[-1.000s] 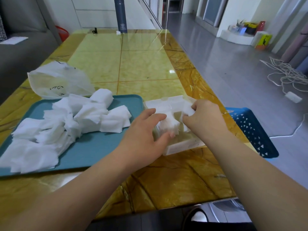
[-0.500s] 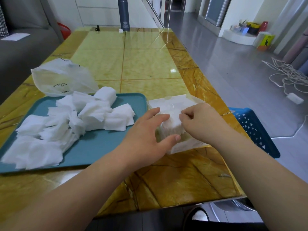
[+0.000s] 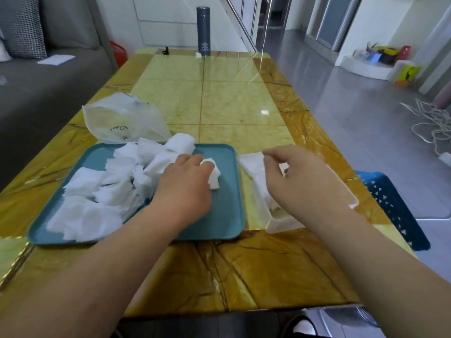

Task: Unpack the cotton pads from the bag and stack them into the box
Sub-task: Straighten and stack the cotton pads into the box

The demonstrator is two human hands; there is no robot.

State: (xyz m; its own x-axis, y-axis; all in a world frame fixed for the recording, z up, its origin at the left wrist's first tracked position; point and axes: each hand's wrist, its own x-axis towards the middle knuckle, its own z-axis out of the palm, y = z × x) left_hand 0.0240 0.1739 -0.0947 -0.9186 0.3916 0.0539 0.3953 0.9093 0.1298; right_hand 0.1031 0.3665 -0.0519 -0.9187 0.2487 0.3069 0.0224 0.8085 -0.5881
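Several white cotton pads [image 3: 109, 191] lie heaped on a teal tray [image 3: 227, 215]. My left hand [image 3: 185, 189] is over the tray's right part, its fingers curled round a small stack of pads [image 3: 213, 176]. A clear plastic box [image 3: 280, 222] with pads inside stands right of the tray. My right hand [image 3: 297, 181] hovers over the box with loosely curled fingers and holds nothing that I can see. The empty translucent bag [image 3: 122, 120] lies behind the tray.
A dark flask [image 3: 203, 30] stands at the table's far edge beside a small white item [image 3: 198, 55]. A blue perforated basket [image 3: 395, 211] sits just off the table's right edge. A grey sofa [image 3: 48, 76] runs along the left. Cables [image 3: 432, 123] lie on the floor.
My left hand has left the box and moved left onto the tray, where it now grips a stack of pads. My right hand has lifted a little above the box.
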